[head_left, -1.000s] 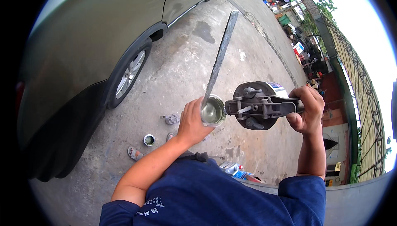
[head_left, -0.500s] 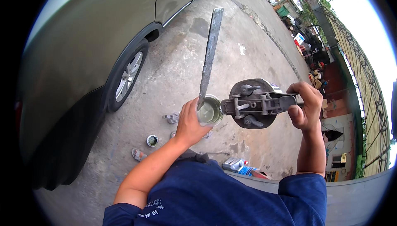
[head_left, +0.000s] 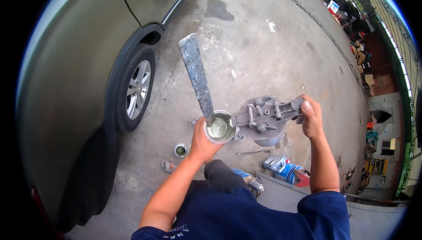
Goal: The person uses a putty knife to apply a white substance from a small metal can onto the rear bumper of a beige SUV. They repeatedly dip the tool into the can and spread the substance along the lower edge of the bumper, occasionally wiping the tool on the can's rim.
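My left hand (head_left: pixel 203 145) is wrapped round a small clear cup (head_left: pixel 228 138) holding pale grey-green paint. A flat, paint-crusted metal strip (head_left: pixel 193 66) stands in the cup, leaning to the far left against its rim near my fingers. On the right, my right hand (head_left: pixel 311 117) grips the handle of a paint tin's grey mixing lid (head_left: pixel 265 116), which has a spout, a lever and wing nuts. Below that lid shows part of the tin's wall (head_left: pixel 269 141). Its spout reaches the cup's right rim; I cannot make out a stream of paint.
At left stands a grey-green car (head_left: pixel 66 51) with its wheel (head_left: pixel 139 89). An open tin (head_left: pixel 180 150) is on the concrete by my foot. Several containers (head_left: pixel 288 172) stand on a grey surface at lower right. Tyres and clutter line the far right.
The view has shifted down, bringing more of the ground and containers into sight. The strip now leans left instead of slightly right. The mixing lid has tilted, showing the tin beneath it.
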The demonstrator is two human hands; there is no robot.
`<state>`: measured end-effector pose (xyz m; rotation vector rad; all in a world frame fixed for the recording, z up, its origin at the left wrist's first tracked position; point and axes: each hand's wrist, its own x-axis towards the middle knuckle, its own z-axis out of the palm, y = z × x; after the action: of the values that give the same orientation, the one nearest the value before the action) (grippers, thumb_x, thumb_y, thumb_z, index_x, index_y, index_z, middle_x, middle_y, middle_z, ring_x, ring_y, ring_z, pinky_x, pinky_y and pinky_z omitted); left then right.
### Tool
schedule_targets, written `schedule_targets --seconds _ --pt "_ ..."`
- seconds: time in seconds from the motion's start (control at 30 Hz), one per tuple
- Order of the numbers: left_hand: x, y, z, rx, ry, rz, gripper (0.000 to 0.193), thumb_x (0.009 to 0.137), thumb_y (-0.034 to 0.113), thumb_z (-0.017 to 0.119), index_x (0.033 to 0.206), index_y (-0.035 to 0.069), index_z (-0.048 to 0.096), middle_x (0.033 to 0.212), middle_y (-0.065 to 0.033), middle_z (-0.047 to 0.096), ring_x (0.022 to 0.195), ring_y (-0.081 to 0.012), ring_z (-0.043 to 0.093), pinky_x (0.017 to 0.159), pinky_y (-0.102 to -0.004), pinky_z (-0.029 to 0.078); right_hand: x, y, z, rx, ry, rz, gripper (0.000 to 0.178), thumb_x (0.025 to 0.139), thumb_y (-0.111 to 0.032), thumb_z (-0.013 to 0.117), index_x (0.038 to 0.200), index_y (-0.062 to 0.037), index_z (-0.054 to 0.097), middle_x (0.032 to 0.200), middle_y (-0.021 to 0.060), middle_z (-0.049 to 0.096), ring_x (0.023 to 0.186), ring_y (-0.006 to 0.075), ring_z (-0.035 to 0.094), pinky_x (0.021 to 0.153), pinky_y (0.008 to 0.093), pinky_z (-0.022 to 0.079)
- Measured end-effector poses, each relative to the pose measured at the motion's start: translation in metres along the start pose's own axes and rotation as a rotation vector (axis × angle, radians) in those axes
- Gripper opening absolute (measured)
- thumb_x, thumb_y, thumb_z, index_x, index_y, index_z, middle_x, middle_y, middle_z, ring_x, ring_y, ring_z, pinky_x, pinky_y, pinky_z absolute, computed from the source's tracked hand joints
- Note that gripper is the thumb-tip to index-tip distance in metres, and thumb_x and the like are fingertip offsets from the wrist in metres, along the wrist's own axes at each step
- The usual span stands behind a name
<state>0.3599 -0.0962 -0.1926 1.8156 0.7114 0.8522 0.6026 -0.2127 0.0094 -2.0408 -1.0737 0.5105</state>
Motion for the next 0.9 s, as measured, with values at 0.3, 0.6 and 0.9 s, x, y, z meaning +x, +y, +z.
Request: schedule_targets --seconds 0.3,0.6,0.9 --pt "0.028 -0.126 0.074 -0.025 -0.086 -0.099 0.080 0.061 0.013 0.090 0.127 0.000 0.047 0.120 -0.0151 0.060 0.109 -0.0273 0.060 0.094 -0.0387 0.048 0.065 0.267 0.053 0.490 0.189 0.585 0.051 0.091 -0.051 0.047 0.090 -0.0024 0.063 0.065 0.0075 0.059 0.056 0.0155 0.055 0.054 0.0303 0.043" --pt "0.002 -0.264 0.094 0.009 -0.032 -0.341 0.104 0.057 0.022 0.092 0.140 0.004 0.031 0.139 -0.0172 0.044 0.126 -0.0294 0.048 0.106 -0.0427 0.040 0.121 0.577 0.268 1.027 0.448 0.976 0.029 0.089 -0.032 0.060 0.103 -0.0065 0.061 0.089 0.0060 0.064 0.075 0.0203 0.060 0.070 0.0364 0.051" --pt "0.001 -0.327 0.118 0.165 -0.055 -0.427 0.104 0.060 0.047 0.088 0.136 0.005 0.031 0.134 -0.0193 0.045 0.121 -0.0304 0.048 0.103 -0.0451 0.039 0.075 0.743 0.434 1.278 0.700 1.118 0.040 0.088 -0.032 0.061 0.118 -0.0066 0.055 0.122 0.0059 0.057 0.118 0.0201 0.047 0.108 0.0384 0.033"
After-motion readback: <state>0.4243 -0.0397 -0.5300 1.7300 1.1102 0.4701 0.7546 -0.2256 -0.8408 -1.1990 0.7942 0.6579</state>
